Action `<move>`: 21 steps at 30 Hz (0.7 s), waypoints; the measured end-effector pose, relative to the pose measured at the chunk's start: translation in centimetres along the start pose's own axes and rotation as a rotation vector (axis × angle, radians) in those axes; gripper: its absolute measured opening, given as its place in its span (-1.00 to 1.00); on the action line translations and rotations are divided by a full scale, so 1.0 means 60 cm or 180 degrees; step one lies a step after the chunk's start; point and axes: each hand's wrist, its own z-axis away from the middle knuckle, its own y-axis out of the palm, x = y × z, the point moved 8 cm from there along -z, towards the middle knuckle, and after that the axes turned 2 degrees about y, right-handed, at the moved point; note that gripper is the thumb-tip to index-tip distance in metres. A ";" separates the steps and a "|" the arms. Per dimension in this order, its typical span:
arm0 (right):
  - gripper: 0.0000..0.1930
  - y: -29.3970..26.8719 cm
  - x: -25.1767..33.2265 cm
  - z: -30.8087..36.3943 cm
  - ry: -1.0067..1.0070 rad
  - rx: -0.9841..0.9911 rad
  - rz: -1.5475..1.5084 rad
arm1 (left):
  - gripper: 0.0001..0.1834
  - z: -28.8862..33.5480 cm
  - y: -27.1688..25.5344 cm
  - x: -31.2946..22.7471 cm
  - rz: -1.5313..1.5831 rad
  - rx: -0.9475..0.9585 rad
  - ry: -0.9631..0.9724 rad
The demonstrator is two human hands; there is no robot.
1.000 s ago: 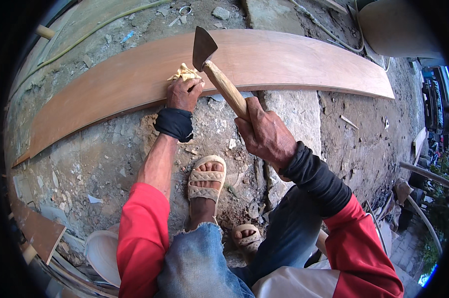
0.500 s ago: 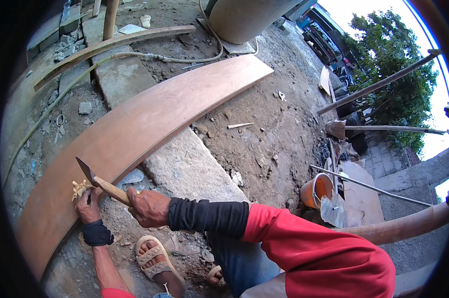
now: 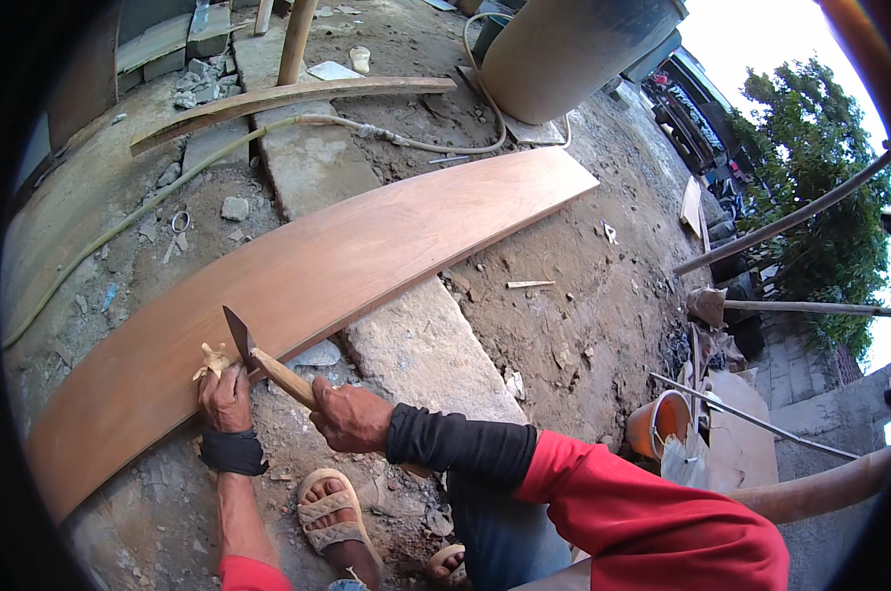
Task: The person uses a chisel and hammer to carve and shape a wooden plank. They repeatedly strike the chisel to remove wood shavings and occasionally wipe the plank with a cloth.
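Observation:
A long reddish-brown board (image 3: 367, 236) lies slantwise across the ground before me. At its near edge my left hand (image 3: 226, 399), bent at the fingers, is closed on a pale, knobbly, many-pronged piece (image 3: 212, 361); its kind I cannot make out. My right hand (image 3: 352, 419) grips the wooden handle of a tool with a dark, pointed metal head (image 3: 239, 335). That head stands just right of the left fingers, over the board. Whether it touches the board is unclear.
A rough stone slab (image 3: 431, 345) runs under the board. Beyond lie a hose (image 3: 298, 120), a plank (image 3: 298, 94) and a large barrel (image 3: 573, 59). An orange bucket (image 3: 657, 424) and poles are at the right. My sandalled foot (image 3: 332, 512) is close below.
The whole view has shifted, so the board and both hands appear farther right. My hands keep their holds, with the tool's head still beside the left fingers.

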 end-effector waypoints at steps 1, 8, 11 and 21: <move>-0.63 0.000 0.002 0.001 -0.0063 0.0011 -0.0012 | -0.86 -0.003 0.002 -0.004 -0.0070 0.0058 0.0014; -0.67 -0.006 0.008 0.005 -0.0137 -0.0123 0.0075 | -0.83 -0.016 0.004 0.033 0.0716 0.0055 -0.0760; -0.70 0.006 -0.011 0.005 0.0387 0.0335 -0.0629 | -0.82 -0.018 0.006 0.033 0.0536 0.0209 -0.0742; -0.73 -0.037 0.053 0.026 -0.0407 -0.0284 0.0050 | -0.65 0.126 -0.101 0.119 0.1665 -0.2008 -0.2557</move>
